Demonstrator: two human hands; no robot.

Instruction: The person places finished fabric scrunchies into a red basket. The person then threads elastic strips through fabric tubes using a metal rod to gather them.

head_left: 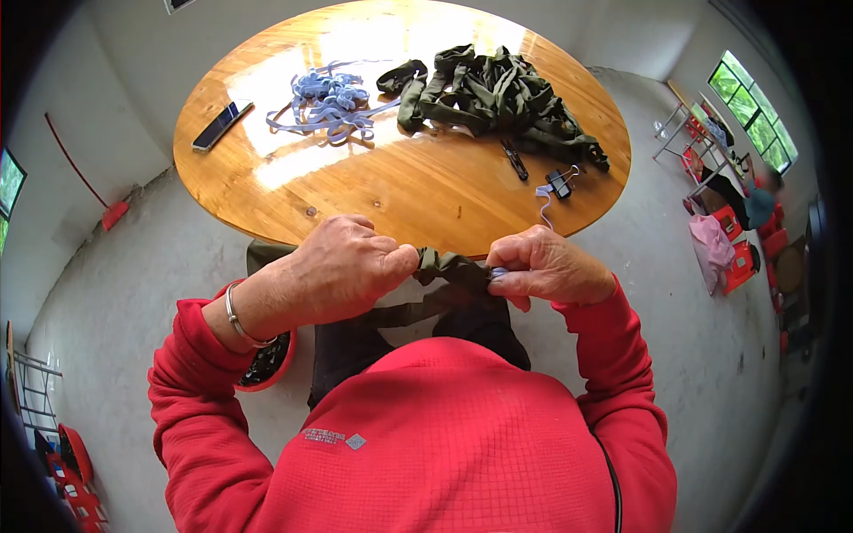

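no wording is legible; the red top (462, 426) carries printed lines (324, 436) beside a diamond mark (355, 441), their letters too tiny.

Cloth strip (460, 270), near: dark olive, to my eye. Cloth heap (498, 93), far right: likewise. Ribbon pile (327, 91), far left: pale blue. Table (400, 195): honey-brown. Sweater (444, 426): red, fine grid.
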